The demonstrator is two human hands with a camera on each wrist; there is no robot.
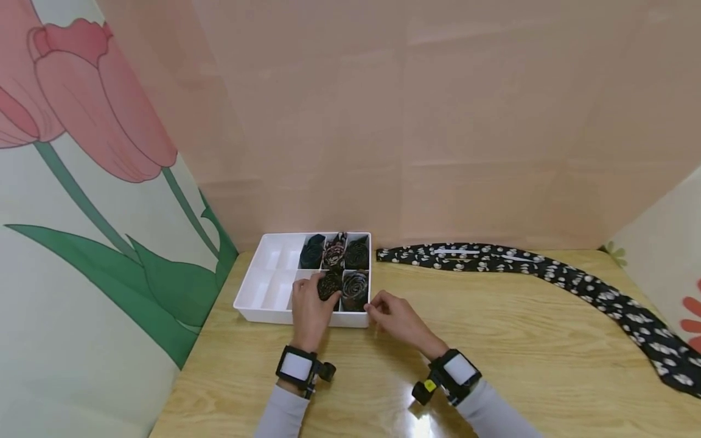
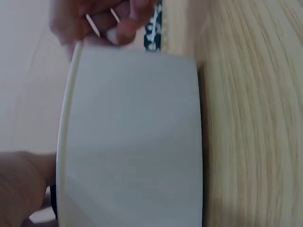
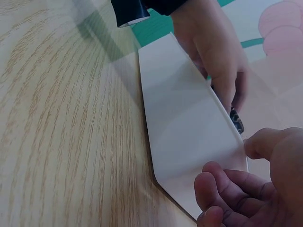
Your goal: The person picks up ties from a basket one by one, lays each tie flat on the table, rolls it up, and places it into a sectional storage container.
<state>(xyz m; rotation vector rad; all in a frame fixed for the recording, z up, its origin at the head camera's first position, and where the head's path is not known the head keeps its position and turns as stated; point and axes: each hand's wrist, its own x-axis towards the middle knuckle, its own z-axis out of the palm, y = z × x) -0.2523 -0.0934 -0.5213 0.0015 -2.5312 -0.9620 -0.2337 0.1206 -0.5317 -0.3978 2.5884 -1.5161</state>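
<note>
My left hand (image 1: 310,307) reaches over the front rim of a white divided tray (image 1: 249,313). Its thumb and fingers hold a dark patterned rolled necktie (image 1: 329,285) at a front-row compartment. Just right of that roll, a grey-and-black rolled necktie (image 1: 355,292) fills the front corner compartment. My right hand (image 1: 398,319) is at the tray's front right corner, thumb at the rim and the other fingers loosely bent beside the outer wall (image 3: 189,118). A long black necktie (image 1: 586,283) with a white floral pattern lies stretched out to the right.
Three more rolls stand in the back row: a dark green roll (image 1: 313,251), a pinkish patterned roll (image 1: 334,251) and a dark roll (image 1: 357,253). White compartments show at the tray's left. A pinkish-brown backdrop (image 1: 405,121) rises behind the wooden table (image 1: 493,340).
</note>
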